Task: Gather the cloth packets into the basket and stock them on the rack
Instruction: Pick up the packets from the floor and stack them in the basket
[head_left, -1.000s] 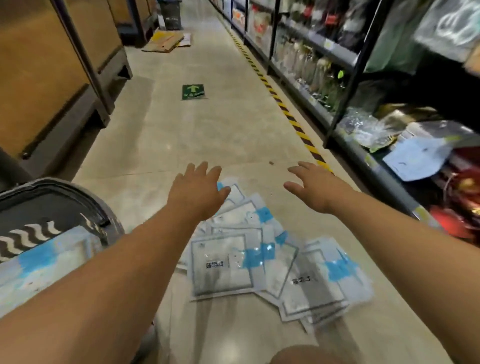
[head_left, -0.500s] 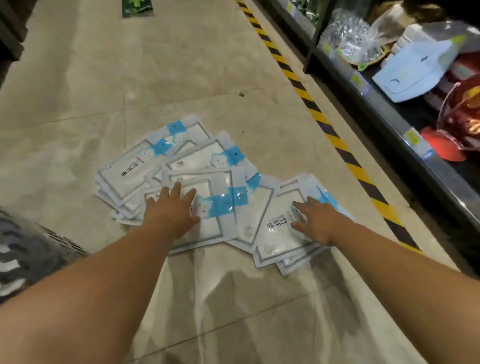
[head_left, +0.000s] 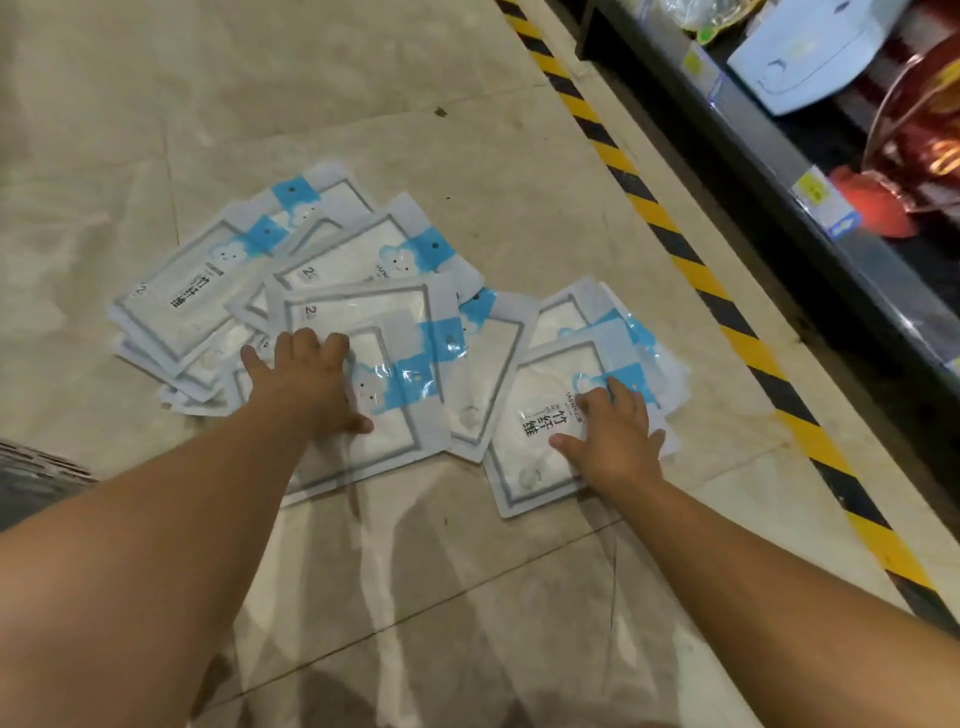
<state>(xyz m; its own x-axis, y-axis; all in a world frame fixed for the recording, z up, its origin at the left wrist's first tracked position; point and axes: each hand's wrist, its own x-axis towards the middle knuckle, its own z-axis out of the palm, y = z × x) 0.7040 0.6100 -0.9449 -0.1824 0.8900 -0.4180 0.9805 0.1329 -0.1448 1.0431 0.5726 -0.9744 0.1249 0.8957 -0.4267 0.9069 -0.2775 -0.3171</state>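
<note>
Looking down through the head camera, both bare forearms reach out over a loose fan of cloth packets (head_left: 358, 260) spread on the tiled floor (head_left: 363, 93). The packets are flat white pouches with grey borders and blue corners, overlapping one another in two rough clusters that touch in the middle.

The left hand (head_left: 311, 384) lies palm down on the nearest packet of the larger, left cluster (head_left: 410, 415). Its grip is apart, fingers spread and pressing flat, thumb out to the side. The right hand (head_left: 613, 441) rests the same way on the top packet of the right cluster (head_left: 530, 415), beside that pouch's black printed characters. Its grip is also apart, clamped on nothing.

At the left edge, well apart from the pile, shows a dark ribbed corner of what appears to be the basket (head_left: 36, 478). No packet is seen in it.

To the right, a yellow-and-black hazard stripe (head_left: 660, 218) runs along the floor between the packets and the rack (head_left: 769, 156). The rack's low shelf edge carries a yellow price label (head_left: 810, 189). On the shelf sit a white box (head_left: 810, 57) and shiny red wrapped goods (head_left: 924, 150). Nothing lies between the hands and the packets.
</note>
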